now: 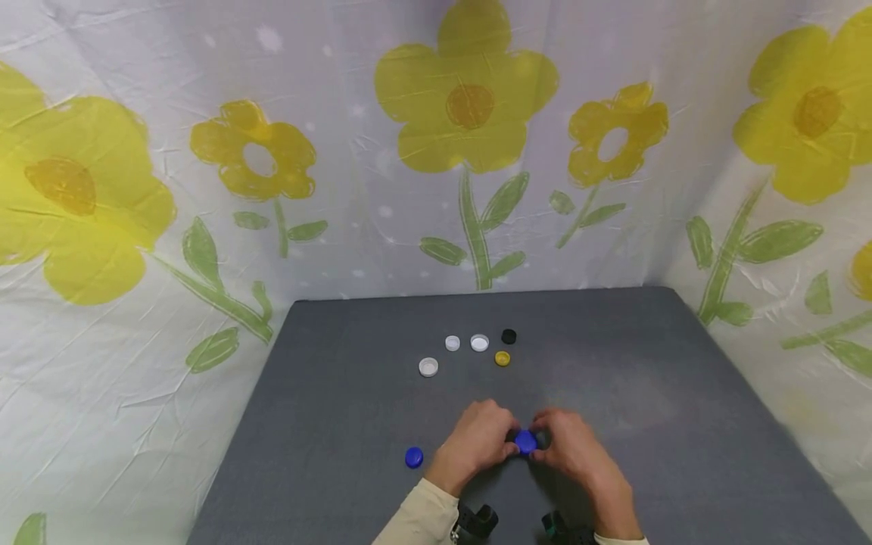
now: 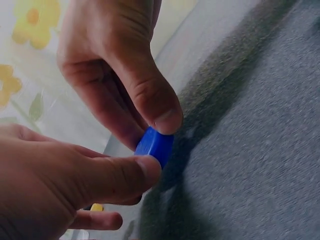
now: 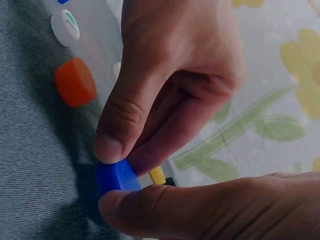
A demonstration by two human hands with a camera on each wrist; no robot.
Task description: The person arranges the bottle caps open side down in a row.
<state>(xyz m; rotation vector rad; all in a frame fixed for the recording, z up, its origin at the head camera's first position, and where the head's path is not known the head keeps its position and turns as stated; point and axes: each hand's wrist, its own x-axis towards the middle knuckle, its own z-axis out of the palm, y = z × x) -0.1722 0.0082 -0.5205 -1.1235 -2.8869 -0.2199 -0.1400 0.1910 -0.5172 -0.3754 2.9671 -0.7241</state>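
Observation:
My left hand (image 1: 480, 435) and right hand (image 1: 568, 443) meet over the grey table, both pinching one blue bottle cap (image 1: 525, 441) between thumb and fingers. In the left wrist view the cap (image 2: 159, 145) stands tilted, with the right thumb on its upper edge and the left thumb (image 2: 142, 172) on its lower edge. The right wrist view shows the same cap (image 3: 116, 177) held from both sides. Beyond the left hand lie an orange cap (image 3: 75, 82) and a white cap with a green mark (image 3: 65, 27); the head view does not show these two.
A second blue cap (image 1: 413, 457) lies left of my hands. Farther back are white caps (image 1: 428, 367), a yellow cap (image 1: 502, 358) and a black cap (image 1: 509, 336) on the grey table (image 1: 341, 393). A flower-printed curtain (image 1: 354, 227) surrounds the table's back and sides.

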